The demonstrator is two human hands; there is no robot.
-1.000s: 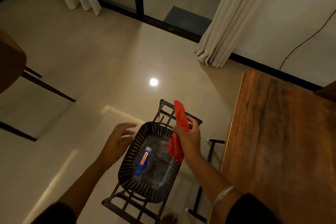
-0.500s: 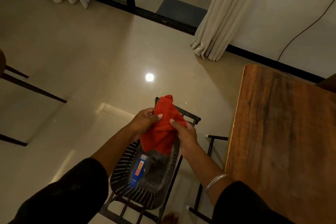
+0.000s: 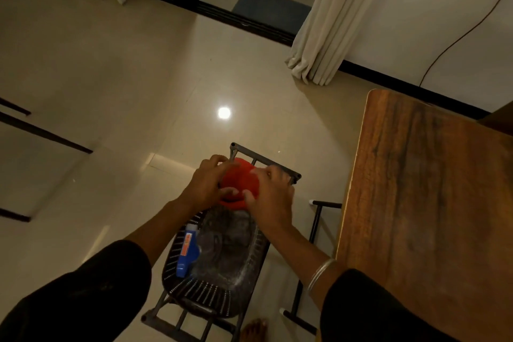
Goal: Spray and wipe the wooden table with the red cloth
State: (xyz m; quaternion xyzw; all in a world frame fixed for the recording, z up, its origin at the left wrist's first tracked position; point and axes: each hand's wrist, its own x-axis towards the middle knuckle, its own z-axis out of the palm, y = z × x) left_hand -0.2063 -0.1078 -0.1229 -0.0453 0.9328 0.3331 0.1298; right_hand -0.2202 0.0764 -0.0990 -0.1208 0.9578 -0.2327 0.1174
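Observation:
The red cloth [image 3: 239,183] is bunched into a ball between both hands, above the far end of a dark slotted basket [image 3: 211,294]. My left hand [image 3: 206,182] grips its left side and my right hand [image 3: 273,197] grips its right side. A blue spray bottle [image 3: 187,251] with an orange label lies inside the basket along its left wall. The wooden table [image 3: 433,208] stands to the right, its top bare and its left edge close to my right forearm.
The basket rests on a dark metal rack [image 3: 263,161] on the glossy tiled floor. A black metal leg [image 3: 316,219] stands between rack and table. Curtains [image 3: 327,22] hang at the back, by a sliding door. My bare foot [image 3: 254,330] shows below.
My left hand came in and took hold of the cloth alongside the right. The hanging cloth has been gathered into a tight ball between both hands.

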